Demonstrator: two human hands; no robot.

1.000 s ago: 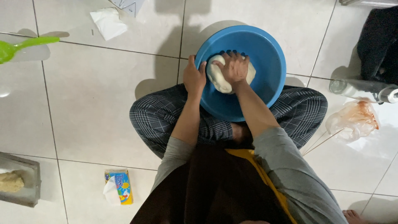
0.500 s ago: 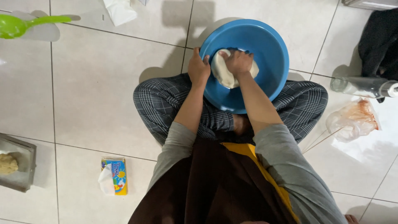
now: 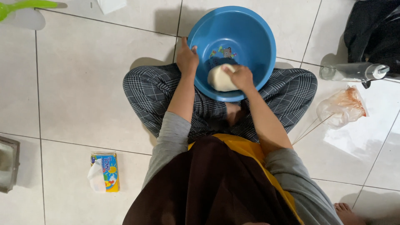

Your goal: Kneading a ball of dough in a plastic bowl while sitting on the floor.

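- The rim of the blue basin (image 3: 250,25) is gripped at its near-left edge by the left hand (image 3: 187,58).
- A pale lump of dough (image 3: 218,78) is clasped by the right hand (image 3: 239,76), fingers curled over it.
- The dough is held low inside the basin, against its near wall.
- The basin is set on the tiled floor (image 3: 83,91) between crossed legs in checked trousers (image 3: 154,89).
- A tissue pack (image 3: 105,171) lies well apart on the left.
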